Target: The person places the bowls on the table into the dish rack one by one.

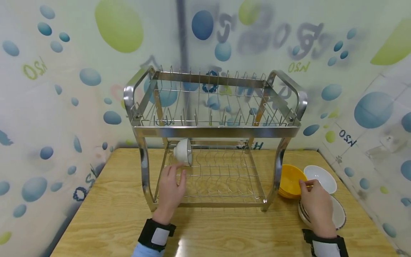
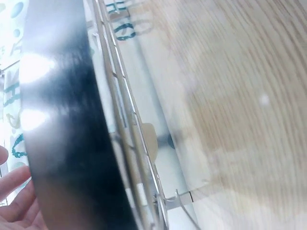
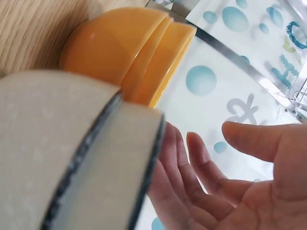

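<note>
A small white bowl (image 1: 183, 152) stands tipped on its side at the left of the dish rack's lower tier. My left hand (image 1: 171, 185) reaches over the rack's front rail, fingertips right at the bowl's lower rim. In the left wrist view, the fingers (image 2: 19, 201) of that hand show only at the lower left edge. To the right of the rack, my right hand (image 1: 316, 205) hovers by the rim of the stacked yellow-orange bowls (image 1: 290, 180). In the right wrist view its thumb and fingers are spread apart with nothing between them, beside stacked white dark-rimmed bowls (image 3: 57, 139).
The two-tier metal dish rack (image 1: 218, 132) stands mid-table with wire slots on both tiers. A white dish (image 1: 321, 177) lies behind the yellow-orange bowls, near the right wall. The wooden table (image 1: 106, 214) meets patterned walls at the back and sides.
</note>
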